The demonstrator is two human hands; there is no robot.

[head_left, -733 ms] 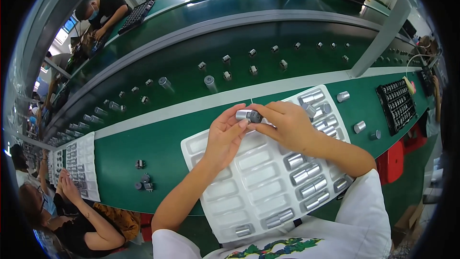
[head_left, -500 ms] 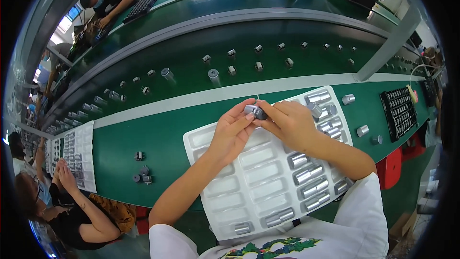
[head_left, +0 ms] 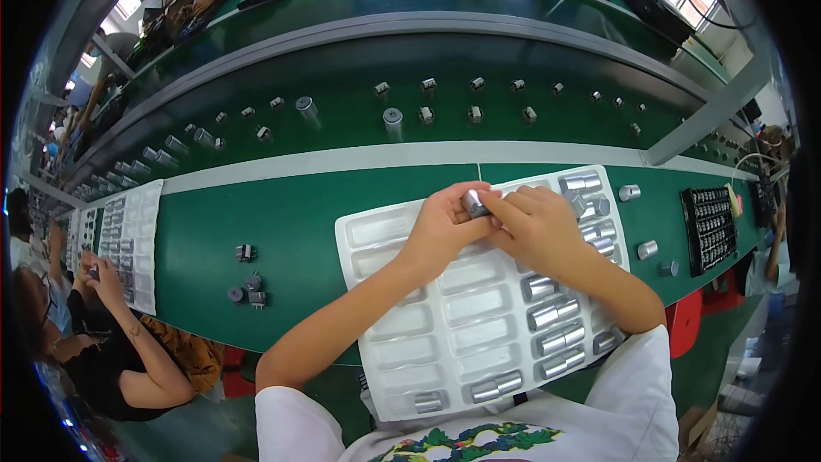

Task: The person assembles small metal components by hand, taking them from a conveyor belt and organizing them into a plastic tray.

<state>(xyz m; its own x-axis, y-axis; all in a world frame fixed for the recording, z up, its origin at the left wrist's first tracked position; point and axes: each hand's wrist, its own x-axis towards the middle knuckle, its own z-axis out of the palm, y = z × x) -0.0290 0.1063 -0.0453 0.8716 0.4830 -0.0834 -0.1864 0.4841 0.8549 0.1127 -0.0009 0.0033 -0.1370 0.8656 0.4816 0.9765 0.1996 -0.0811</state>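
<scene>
A small silver metal cylinder (head_left: 473, 203) is between my two hands, above the far edge of a white moulded tray (head_left: 481, 306). Fingers of my left hand (head_left: 442, 229) curl round it from the left. My right hand (head_left: 537, 224) pinches it from the right, with thumb and fingers partly hiding its end. Beneath my hands the tray slants, its right-hand pockets holding silver cylinders (head_left: 554, 314). Near its front edge lie further cylinders (head_left: 498, 387). One cylinder (head_left: 574, 203) sits tilted on others beside my right wrist.
Dark small parts (head_left: 254, 291) lie on the green table (head_left: 201, 231) to the left. Loose cylinders (head_left: 647, 249) and a black rack (head_left: 710, 229) stand right. Small parts and cylinders (head_left: 392, 120) line the green surface beyond. At left a co-worker (head_left: 137, 351) handles parts by another tray (head_left: 145, 244).
The cylinder has turned in my fingers from lying nearly level to a steeper tilt, and my left hand has closed further round it. The whole view has shifted slightly.
</scene>
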